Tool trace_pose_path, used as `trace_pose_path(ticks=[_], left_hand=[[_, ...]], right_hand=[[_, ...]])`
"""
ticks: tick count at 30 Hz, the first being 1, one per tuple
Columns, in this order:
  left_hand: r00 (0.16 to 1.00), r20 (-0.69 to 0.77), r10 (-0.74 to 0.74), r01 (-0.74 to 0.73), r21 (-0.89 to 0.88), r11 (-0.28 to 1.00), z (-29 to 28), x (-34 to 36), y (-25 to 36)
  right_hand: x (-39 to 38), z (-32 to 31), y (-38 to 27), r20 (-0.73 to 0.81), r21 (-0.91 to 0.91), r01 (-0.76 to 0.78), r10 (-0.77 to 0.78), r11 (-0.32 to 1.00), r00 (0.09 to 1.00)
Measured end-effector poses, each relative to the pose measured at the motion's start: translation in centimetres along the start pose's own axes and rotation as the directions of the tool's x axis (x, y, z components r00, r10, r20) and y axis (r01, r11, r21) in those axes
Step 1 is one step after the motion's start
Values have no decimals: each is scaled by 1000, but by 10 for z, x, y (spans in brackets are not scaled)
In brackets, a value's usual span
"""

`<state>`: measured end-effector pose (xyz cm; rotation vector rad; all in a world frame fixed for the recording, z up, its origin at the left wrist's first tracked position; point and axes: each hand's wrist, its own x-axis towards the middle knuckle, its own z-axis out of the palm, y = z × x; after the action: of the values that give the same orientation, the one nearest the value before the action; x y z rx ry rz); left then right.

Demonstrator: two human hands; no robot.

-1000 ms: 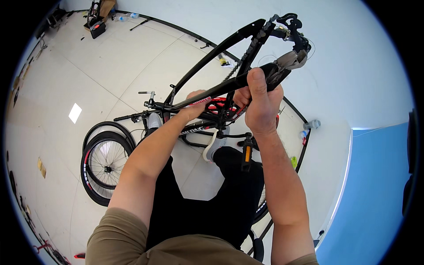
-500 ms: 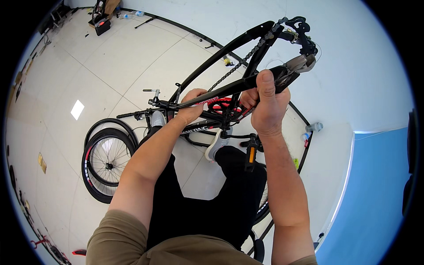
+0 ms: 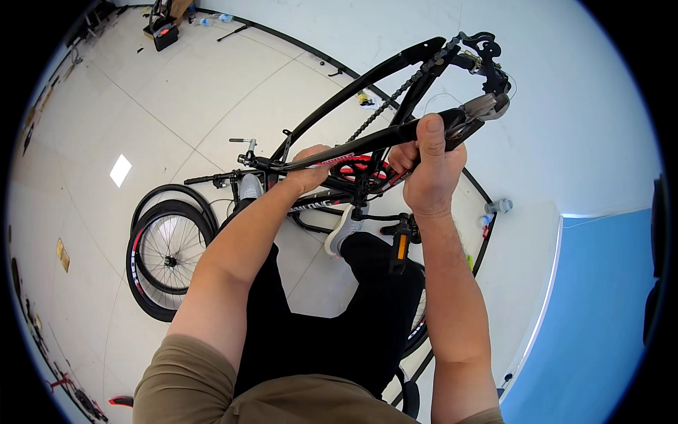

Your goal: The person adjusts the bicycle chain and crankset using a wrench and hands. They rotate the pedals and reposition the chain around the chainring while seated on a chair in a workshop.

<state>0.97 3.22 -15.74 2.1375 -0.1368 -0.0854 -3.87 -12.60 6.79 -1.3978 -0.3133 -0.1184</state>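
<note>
A black bicycle frame (image 3: 385,136) without its rear wheel is tipped up in front of me, its rear end raised at the upper right. My right hand (image 3: 436,169) is wrapped around a rear stay near that end, thumb lying along the tube. My left hand (image 3: 311,173) is closed around a frame tube farther left, its fingers partly hidden behind the tube. A chain (image 3: 405,86) hangs along the stays from a black derailleur (image 3: 487,48). Between my hands is a red and black chainring (image 3: 346,168). A pedal (image 3: 400,249) sits below my right hand.
A spoked wheel (image 3: 132,272) and a loose tyre (image 3: 157,192) lie on the tiled floor (image 3: 212,92) at the left. Plastic bottles (image 3: 501,205) are near the wall at the right. A dark toolbox (image 3: 166,39) stands at the far left. My shoes (image 3: 345,230) are beneath the frame.
The raised rear end of the frame has shifted slightly right and down along with my right hand. Both hands keep their holds.
</note>
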Motion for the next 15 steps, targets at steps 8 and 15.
trace_pose_path(ticks=[8,15], left_hand=[[997,44,-61,61,-17,998,-4,8,5],[995,-53,84,-89,-85,992,17,17,-31]], right_hand=[[0,-3,3,-14,8,1,-1,1000,1000],[2,-1,1,-10,-20,8,-8,1000,1000]])
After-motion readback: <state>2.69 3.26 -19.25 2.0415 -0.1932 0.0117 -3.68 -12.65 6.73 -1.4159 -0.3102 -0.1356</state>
